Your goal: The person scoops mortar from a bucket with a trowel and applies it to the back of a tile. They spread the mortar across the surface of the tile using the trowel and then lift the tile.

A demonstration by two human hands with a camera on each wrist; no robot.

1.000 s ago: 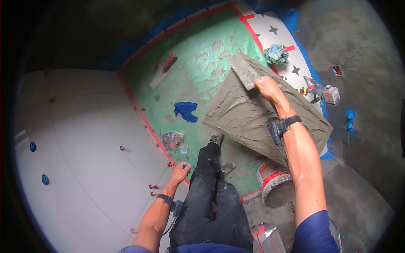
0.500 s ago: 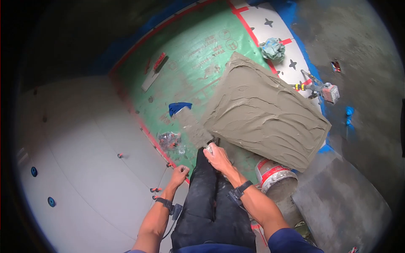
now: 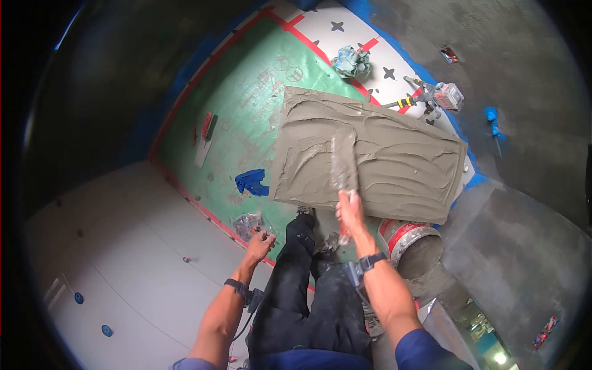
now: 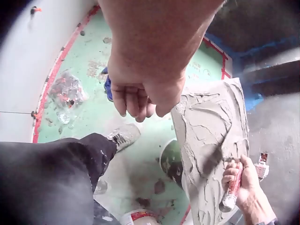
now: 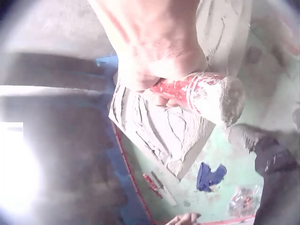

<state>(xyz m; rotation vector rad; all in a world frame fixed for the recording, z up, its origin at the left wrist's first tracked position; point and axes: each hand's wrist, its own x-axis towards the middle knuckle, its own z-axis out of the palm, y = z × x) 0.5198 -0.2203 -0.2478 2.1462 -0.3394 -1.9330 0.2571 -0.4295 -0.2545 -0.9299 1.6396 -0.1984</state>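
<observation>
My right hand (image 3: 350,211) grips the red handle (image 5: 183,91) of a trowel, whose long flat blade (image 3: 344,161) lies over a large tile (image 3: 407,166) coated with ridged grey mortar. In the left wrist view the right hand (image 4: 244,185) has its fingers curled round that handle. My left hand (image 3: 260,243) hangs beside my leg, away from the tile. Its fingers (image 4: 133,102) droop loosely curled in the left wrist view, with nothing seen in them.
A bucket (image 3: 404,237) of mortar stands by the tile's near edge. On the green floor sheet lie another trowel (image 3: 203,145), a blue cloth-like piece (image 3: 251,182) and a clear bag (image 3: 246,226). Beyond are crumpled plastic (image 3: 351,61) and a power tool (image 3: 444,97).
The right hand swung the trowel from the tile's far corner back near my legs, then onto the tile's middle. The view has turned; the left hand stays by the leg.
</observation>
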